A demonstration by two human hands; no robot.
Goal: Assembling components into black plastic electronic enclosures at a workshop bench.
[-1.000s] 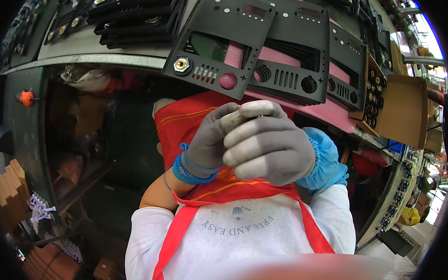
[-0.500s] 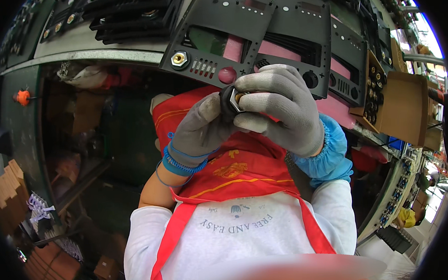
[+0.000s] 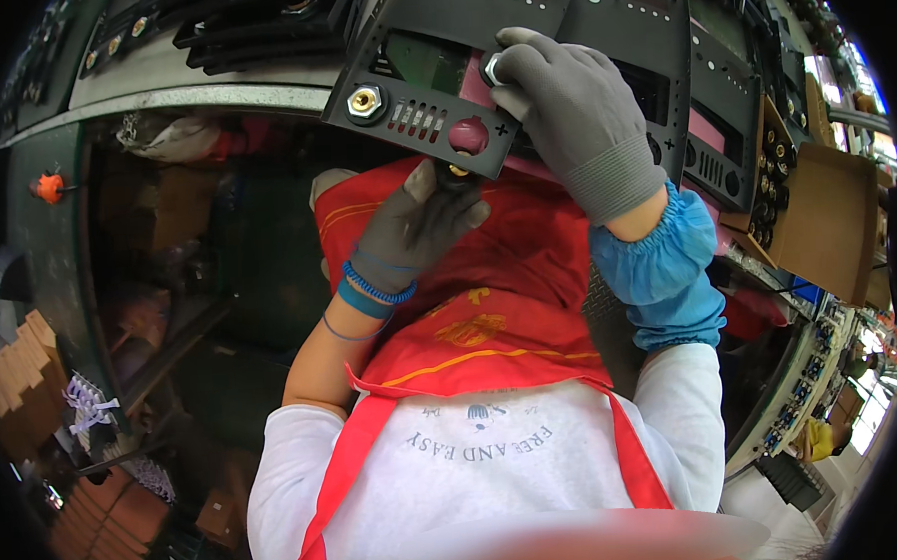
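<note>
My left hand (image 3: pixel 421 221), in a grey glove, holds a black round connector (image 3: pixel 459 167) with a brass core at the near edge of a black metal panel (image 3: pixel 431 106). Part of that connector is hidden by the panel and my fingers. Above the panel, my right hand (image 3: pixel 586 114), also gloved, pinches a silver hex nut (image 3: pixel 492 70) between thumb and fingers. In the panel's left corner sits another connector (image 3: pixel 366 102) with a hex nut around its brass core. Toward the panel's right corner is a round hole (image 3: pixel 469 136), with pink showing through it.
More black panels (image 3: pixel 628 42) lie to the right, overlapping on a pink surface. An open cardboard box (image 3: pixel 824 214) with several brass-cored connectors (image 3: pixel 770 176) stands at the far right. Dark panels (image 3: pixel 268 33) are stacked at the back left, behind the bench's metal edge (image 3: pixel 200 99).
The nut has come off the connector and moved up and away in my right hand. My left hand has lowered slightly with the connector, toward the panel's near edge. The hands are now apart.
</note>
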